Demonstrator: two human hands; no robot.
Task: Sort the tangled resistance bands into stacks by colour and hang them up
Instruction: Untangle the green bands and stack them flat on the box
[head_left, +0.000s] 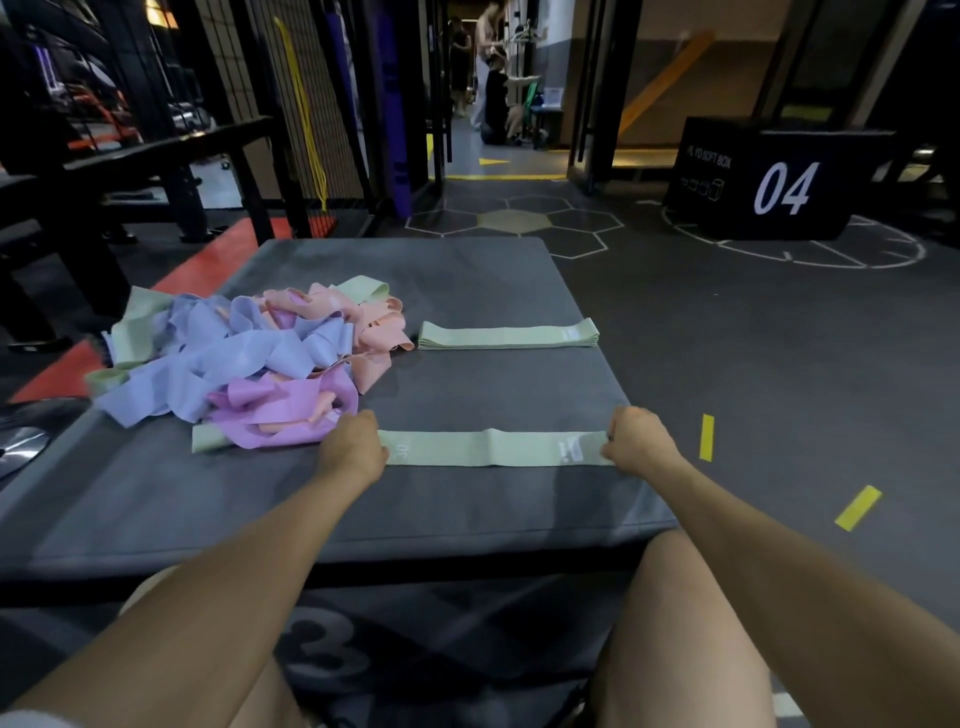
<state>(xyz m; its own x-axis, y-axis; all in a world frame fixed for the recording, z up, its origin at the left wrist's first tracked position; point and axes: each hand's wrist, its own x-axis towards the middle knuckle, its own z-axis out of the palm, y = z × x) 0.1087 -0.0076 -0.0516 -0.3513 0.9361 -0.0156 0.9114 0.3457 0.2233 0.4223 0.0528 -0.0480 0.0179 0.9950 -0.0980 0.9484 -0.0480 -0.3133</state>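
My left hand (355, 448) and right hand (638, 437), held apart, each grip an end of a flat pale-green fabric resistance band (493, 448) on the grey padded box (467, 509).

Item: green band (493, 448), matt woven cloth with pale printed lettering. Item: tangled pile (249, 358), soft matt fabric, as I read it. Desk (467, 280) top: grey, suede-like, dull nap.

Single head-worn, wide-angle view, looking forward and down from the seated wearer's own position. The grey counter (467, 291) lies close below, forearms and knees enter at the bottom edge, and the gym floor (779, 364) recedes beyond.
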